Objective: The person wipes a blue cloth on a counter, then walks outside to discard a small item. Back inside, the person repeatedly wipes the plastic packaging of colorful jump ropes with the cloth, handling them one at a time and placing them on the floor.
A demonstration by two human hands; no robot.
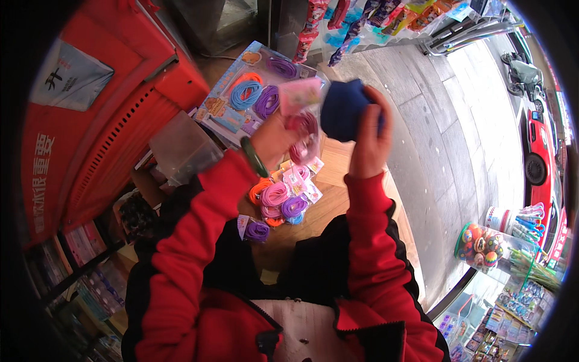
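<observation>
My left hand (273, 139), with a dark green bangle (254, 157) at the wrist, grips a clear packet with a coil of pink cord (305, 140) and a pink header card (301, 94). The packet is blurred. In my right hand (374, 140) is a dark blue object (344, 111), perhaps folded cloth; its exact kind is unclear. Beneath my left hand, a pile of packaged cord coils (280, 194) in pink, orange, purple and blue lies on a wooden surface (332, 199). Behind it rests a light blue printed box (221, 86) showing more coloured coils.
A red cabinet (122, 117) with vent slots stands at the left, near a translucent plastic bag (181, 145). Snack packets (312, 29) hang overhead. Paving (425, 113) runs along the right, where a clear tub of balls (481, 246) stands. Shelves of goods (86, 253) are lower left.
</observation>
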